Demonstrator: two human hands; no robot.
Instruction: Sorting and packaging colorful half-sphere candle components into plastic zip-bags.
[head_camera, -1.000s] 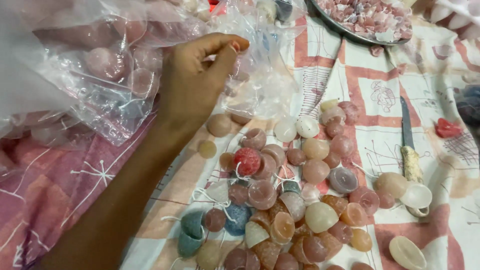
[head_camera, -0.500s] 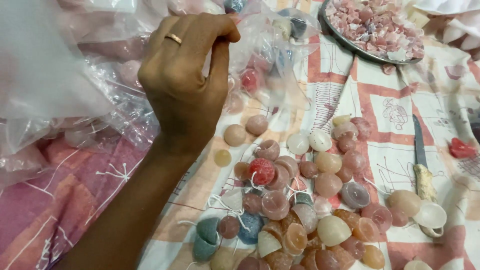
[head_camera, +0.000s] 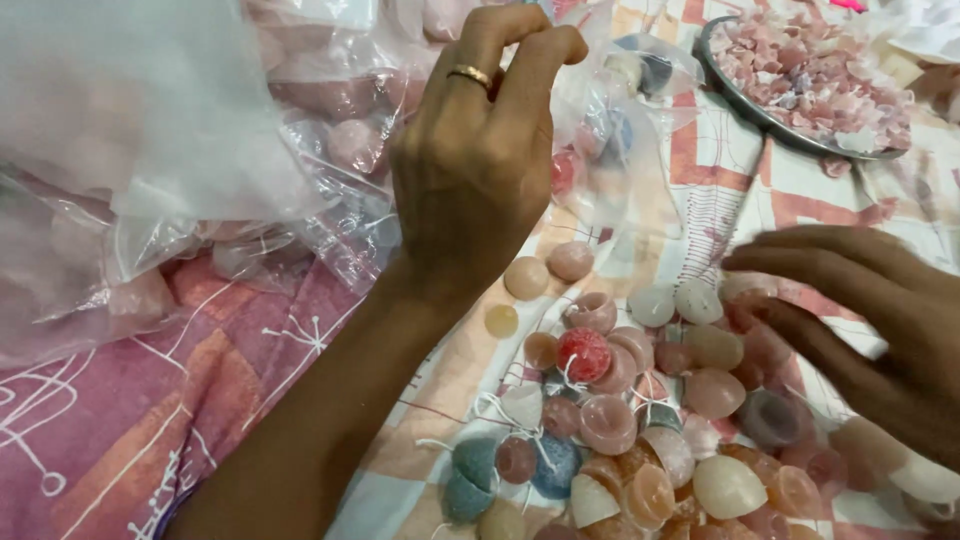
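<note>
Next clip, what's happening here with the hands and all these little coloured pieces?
A person sits over a patterned cloth strewn with small rounded wax-like pieces with wicks in pink, red, blue and cream. The left hand, wearing a gold ring, pinches the edge of a clear plastic bag holding a few such pieces. The right hand, blurred, reaches open over the pile. A metal plate of pink chips sits at the top right.

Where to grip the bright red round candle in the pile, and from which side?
Take the red candle by its rounded sides, coming from straight above. It sits on top of the pile, upper half exposed, but pink and peach pieces press in all round, so a side approach looks blocked. The white wick at its lower edge looks too thin to lift by. The right hand is nearer than the left hand.
</note>
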